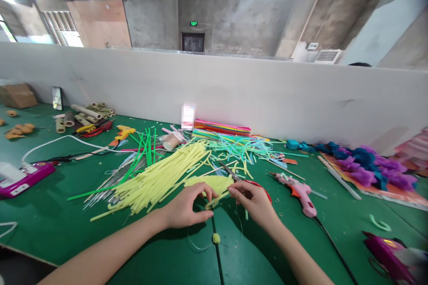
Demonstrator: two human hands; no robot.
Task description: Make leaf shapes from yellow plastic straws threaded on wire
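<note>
A short yellow pipe cleaner [219,200], bent into a curl at its left end, runs between my two hands. My left hand [187,205] has its thumb and forefinger curved around the curled end. The other end is pinched between the thumb and fingers of my right hand [256,200]. Just beyond the fingers lies a flat fan of yellow pipe cleaners [209,181]. Scissors [259,184] with red handles rest behind my right hand, partly hidden by it. Nearer to me, a small yellow pom-pom [216,238] lies on the table with thin clear line around it.
A large bundle of yellow pipe cleaners [163,173] lies at left centre. A pink glue gun [302,191] is on the right, a yellow glue gun [124,132] at back left. Purple and blue fuzzy pieces [364,164] sit far right. A power strip [28,180] lies left.
</note>
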